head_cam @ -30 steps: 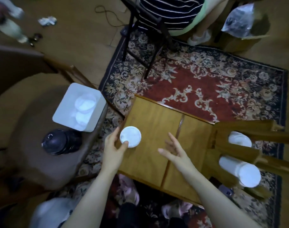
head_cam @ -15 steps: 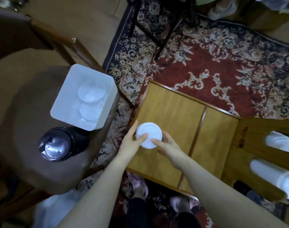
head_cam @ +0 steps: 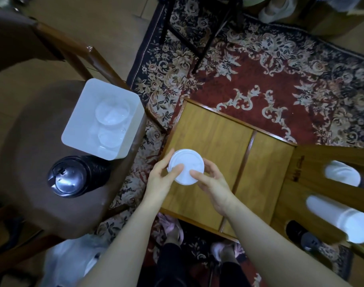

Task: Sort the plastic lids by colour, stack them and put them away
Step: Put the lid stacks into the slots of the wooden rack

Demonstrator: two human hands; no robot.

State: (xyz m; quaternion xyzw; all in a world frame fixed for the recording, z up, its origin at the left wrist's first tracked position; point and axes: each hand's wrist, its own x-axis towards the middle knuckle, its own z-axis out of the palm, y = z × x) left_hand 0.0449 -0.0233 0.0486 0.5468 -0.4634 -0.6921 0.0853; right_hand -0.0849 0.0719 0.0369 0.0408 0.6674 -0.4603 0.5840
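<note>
Head view: white lid (head_cam: 186, 167) between both hands' fingers (head_cam: 177, 169).

Your left hand (head_cam: 160, 181) and right hand (head_cam: 213, 184) grip a white lid (head_cam: 186, 165) above the wooden table (head_cam: 214, 141). At ten o'clock sits a white bin (head_cam: 77, 129) holding clear lids (head_cam: 111, 113); at eight, a black lid stack (head_cam: 73, 176).
</note>
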